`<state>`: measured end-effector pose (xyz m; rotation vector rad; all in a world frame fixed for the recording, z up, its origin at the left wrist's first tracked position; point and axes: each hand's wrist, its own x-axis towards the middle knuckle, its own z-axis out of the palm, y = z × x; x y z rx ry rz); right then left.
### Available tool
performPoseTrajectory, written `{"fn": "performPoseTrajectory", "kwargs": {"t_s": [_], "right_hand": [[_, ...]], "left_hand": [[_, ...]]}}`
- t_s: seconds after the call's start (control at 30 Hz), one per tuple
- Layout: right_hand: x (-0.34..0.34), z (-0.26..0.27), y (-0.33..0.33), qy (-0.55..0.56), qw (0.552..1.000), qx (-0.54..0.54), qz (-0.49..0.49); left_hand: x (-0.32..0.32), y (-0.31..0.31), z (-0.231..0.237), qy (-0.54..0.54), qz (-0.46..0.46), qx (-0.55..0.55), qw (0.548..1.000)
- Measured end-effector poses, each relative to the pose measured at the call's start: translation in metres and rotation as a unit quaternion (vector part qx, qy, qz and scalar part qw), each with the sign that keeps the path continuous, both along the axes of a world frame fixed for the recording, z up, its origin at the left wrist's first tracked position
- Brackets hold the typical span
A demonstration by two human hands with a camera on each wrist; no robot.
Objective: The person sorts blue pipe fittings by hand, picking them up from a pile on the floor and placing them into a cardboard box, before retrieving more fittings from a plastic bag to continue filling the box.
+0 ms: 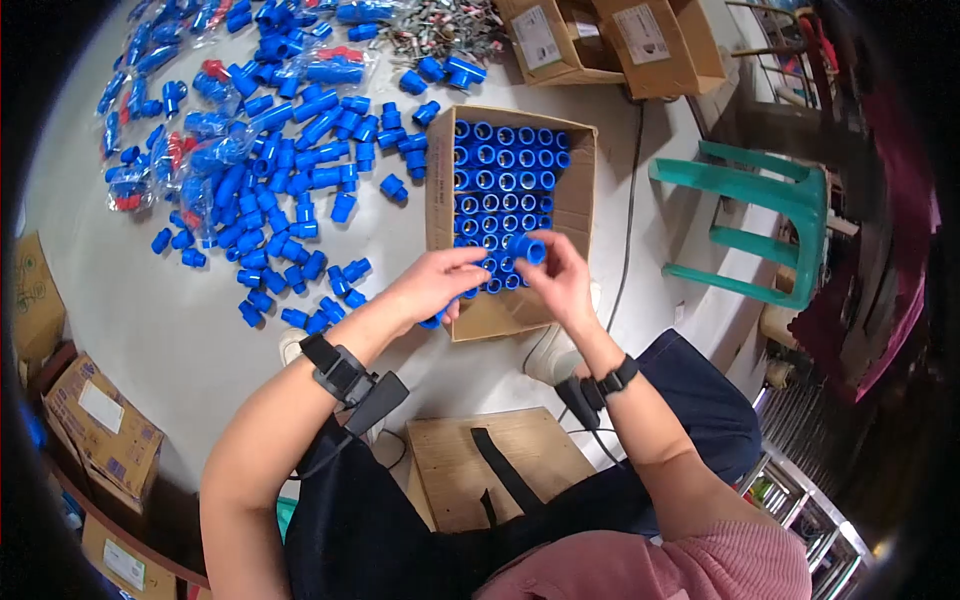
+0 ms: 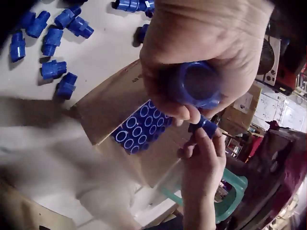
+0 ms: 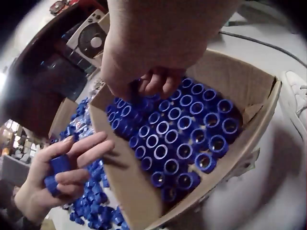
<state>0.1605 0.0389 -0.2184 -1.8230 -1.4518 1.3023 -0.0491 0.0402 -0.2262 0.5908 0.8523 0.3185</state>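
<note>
A cardboard box stands on the floor, filled with rows of upright blue pipe fittings, round open ends facing up. Over its near part, my right hand pinches one blue fitting between thumb and fingers. At the box's near left side is my left hand, its thumb and index finger reaching toward the right hand. In the right wrist view, the left hand's lower fingers curl round another blue fitting, held against the palm.
Loose blue fittings are heaped on the floor to the left, with some bagged ones beyond. Two open cartons stand at the back. A green plastic stool lies to the right. Near my legs is a wooden board with a black strap.
</note>
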Motion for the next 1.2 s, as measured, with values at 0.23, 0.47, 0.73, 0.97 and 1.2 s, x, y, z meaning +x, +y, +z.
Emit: {"fn": "performPoseTrajectory", "kwargs": {"t_s": [0.23,0.47,0.73,0.97,1.2], "right_hand": [[0.052,-0.046,0.020,-0.118,0.990,0.024,-0.078],[0.051,-0.026,0.069,-0.347,0.932,0.094,0.042],[0.042,-0.029,0.091,-0.450,0.881,0.055,0.138],[0.039,-0.056,0.096,-0.474,0.873,0.052,0.103],[0.046,-0.068,0.100,-0.439,0.891,0.063,0.096]], "left_hand": [[0.007,0.005,-0.001,0.069,0.075,-0.007,0.995],[0.009,0.003,0.001,0.069,0.029,-0.036,0.997],[0.010,0.004,0.000,0.058,0.043,-0.046,0.996],[0.006,0.000,-0.001,0.053,0.037,-0.040,0.997],[0.005,-0.006,-0.010,0.032,0.065,-0.028,0.997]]}}
